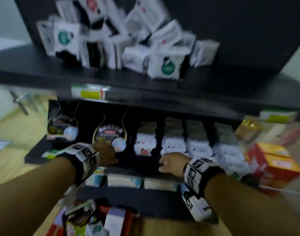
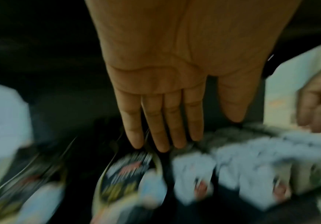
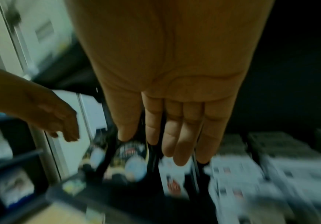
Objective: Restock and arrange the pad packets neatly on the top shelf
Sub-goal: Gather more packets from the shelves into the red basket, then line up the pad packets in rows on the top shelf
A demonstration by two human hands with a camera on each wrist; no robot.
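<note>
Several white pad packets (image 1: 166,63) with green or red round marks lie in a loose, tumbled heap on the black top shelf (image 1: 43,65). My left hand (image 1: 106,155) and right hand (image 1: 171,163) hang in front of the middle shelf, well below that heap. Both hold nothing. In the left wrist view the left hand (image 2: 161,118) shows straight fingers over black packets (image 2: 129,174). The right hand (image 3: 175,131) also has straight fingers, above white packets (image 3: 238,174). All views are blurred.
The middle shelf holds black packets (image 1: 110,133) on the left and rows of white packets (image 1: 197,143) on the right. More packs fill the lower shelf (image 1: 125,182). A red and yellow box (image 1: 273,166) sits at the right. Green price tags (image 1: 89,93) line the shelf edge.
</note>
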